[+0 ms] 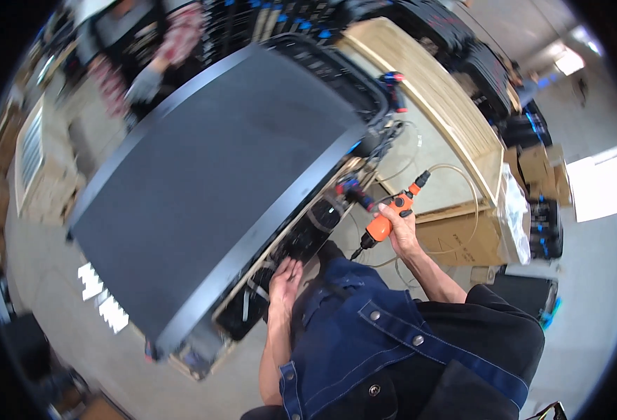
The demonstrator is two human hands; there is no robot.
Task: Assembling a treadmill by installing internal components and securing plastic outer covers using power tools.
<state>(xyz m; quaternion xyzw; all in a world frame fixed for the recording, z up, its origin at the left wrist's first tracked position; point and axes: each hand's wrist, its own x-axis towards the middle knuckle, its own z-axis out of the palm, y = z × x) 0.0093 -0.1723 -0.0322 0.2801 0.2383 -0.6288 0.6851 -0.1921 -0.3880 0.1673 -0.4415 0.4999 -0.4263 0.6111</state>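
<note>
An orange power screwdriver (pixel 387 222) with a black nose sits in my right hand (pixel 400 229), its bit pointing down and to the left. A pale hose runs from its rear end. My left hand (pixel 286 282) is beside a narrow row of black trays (pixel 301 241) along the near side of a treadmill deck. Its fingers are slightly bent and apart, with the fingertips at the tray edge; nothing shows in them. The treadmill deck (pixel 217 154) has a wide dark belt and grey side rails, and lies on a wooden-edged stand.
A co-worker's gloved hand (pixel 145 85) is beyond the deck. Another red-and-black power tool (pixel 352 189) lies by the tray row, and a similar one (pixel 395 87) near the deck's far end. At the right stand a wooden crate (pixel 455 115) and a cardboard box (pixel 455 239). Hoses loop nearby.
</note>
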